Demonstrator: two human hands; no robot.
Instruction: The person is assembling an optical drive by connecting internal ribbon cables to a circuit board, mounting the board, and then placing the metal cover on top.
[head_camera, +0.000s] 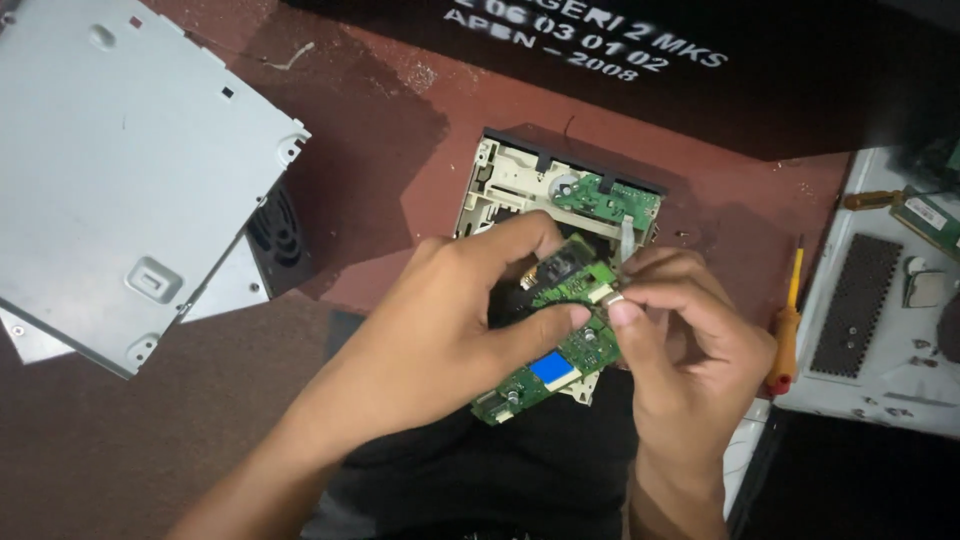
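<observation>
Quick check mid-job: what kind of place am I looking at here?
Likely an electronics repair bench: an opened disc drive, a green circuit board held in both hands, a yellow-handled screwdriver and a removed metal cover lying about.

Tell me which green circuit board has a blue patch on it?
The green board held between the left hand and right hand; the board on the drive shows none.

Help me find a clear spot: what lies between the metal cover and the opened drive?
Only bare reddish floor separates the metal cover from the opened drive, seen in the head view.
</observation>
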